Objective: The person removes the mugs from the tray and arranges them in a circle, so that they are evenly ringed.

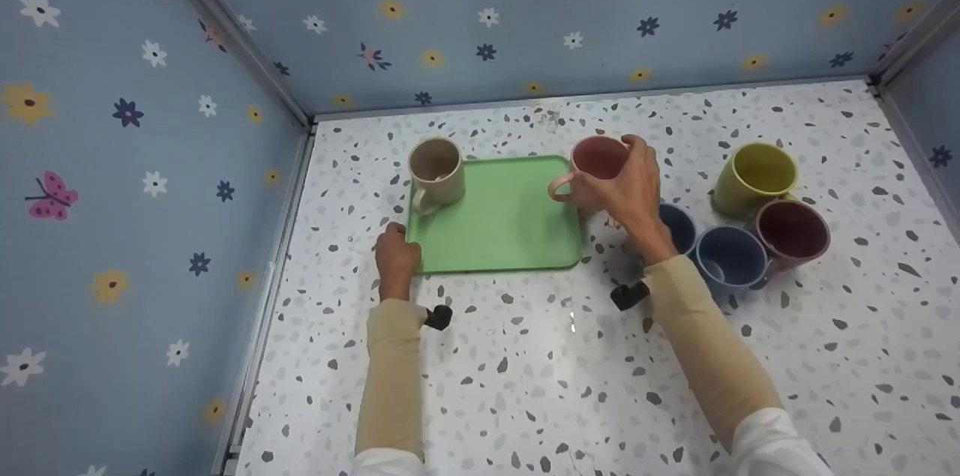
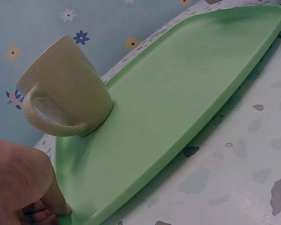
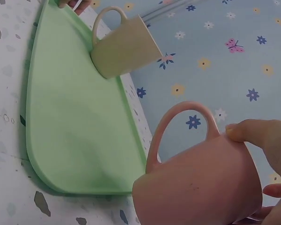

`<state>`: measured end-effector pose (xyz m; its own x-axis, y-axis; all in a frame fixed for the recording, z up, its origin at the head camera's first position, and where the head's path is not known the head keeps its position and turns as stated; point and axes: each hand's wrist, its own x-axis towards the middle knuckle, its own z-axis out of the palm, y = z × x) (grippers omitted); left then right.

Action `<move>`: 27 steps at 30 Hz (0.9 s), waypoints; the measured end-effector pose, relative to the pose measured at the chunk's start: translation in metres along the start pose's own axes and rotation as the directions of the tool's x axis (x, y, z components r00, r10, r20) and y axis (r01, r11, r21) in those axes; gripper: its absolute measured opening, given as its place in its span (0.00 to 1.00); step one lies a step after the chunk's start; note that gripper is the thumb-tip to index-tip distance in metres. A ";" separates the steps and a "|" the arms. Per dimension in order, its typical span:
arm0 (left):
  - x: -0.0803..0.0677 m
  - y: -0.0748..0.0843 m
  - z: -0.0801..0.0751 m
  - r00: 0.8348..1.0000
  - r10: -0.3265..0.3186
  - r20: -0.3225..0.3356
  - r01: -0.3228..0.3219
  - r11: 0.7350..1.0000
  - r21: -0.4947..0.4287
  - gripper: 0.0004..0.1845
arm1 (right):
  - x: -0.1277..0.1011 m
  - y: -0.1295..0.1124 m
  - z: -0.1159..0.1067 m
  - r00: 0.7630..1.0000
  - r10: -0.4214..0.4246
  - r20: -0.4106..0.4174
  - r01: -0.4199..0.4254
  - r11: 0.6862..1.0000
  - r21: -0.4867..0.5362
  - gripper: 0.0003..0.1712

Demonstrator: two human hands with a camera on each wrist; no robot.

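A green tray (image 1: pixel 502 229) lies on the speckled table. At its far left corner stands a beige mug (image 1: pixel 435 170), handle toward me; it also shows as the beige mug (image 2: pixel 68 86) in the left wrist view and the beige mug (image 3: pixel 124 47) in the right wrist view. My left hand (image 1: pixel 397 242) pinches the tray's near left corner, thumb on the rim (image 2: pixel 56 204). My right hand (image 1: pixel 628 178) grips a pink mug (image 1: pixel 596 160) from its right side at the tray's far right corner. The pink mug (image 3: pixel 201 185) tilts slightly over the tray's (image 3: pixel 70 117) edge; whether it touches I cannot tell.
Right of the tray stand a yellow mug (image 1: pixel 754 175), a dark red mug (image 1: pixel 793 232), a blue mug (image 1: pixel 731 257) and a second blue mug (image 1: pixel 681 227) partly behind my right wrist. Flowered walls close the table at the left, back and right.
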<state>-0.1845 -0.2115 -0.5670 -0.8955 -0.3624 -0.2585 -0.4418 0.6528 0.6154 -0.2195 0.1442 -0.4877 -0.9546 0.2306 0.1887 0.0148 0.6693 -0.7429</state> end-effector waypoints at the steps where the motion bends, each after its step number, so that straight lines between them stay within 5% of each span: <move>1: 0.000 0.000 0.000 1.000 0.001 -0.001 -0.001 1.000 -0.001 0.22 | 0.000 0.001 -0.002 1.000 0.009 0.000 -0.009 1.000 -0.008 0.52; 27: 0.000 -0.002 0.000 1.000 0.012 -0.005 -0.012 1.000 0.001 0.24 | 0.002 0.031 -0.031 0.980 0.198 0.032 -0.194 0.975 -0.111 0.55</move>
<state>-0.1837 -0.2134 -0.5684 -0.9005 -0.3580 -0.2470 -0.4309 0.6578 0.6178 -0.2113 0.1876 -0.4906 -0.9417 0.3361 0.0171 0.2324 0.6862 -0.6892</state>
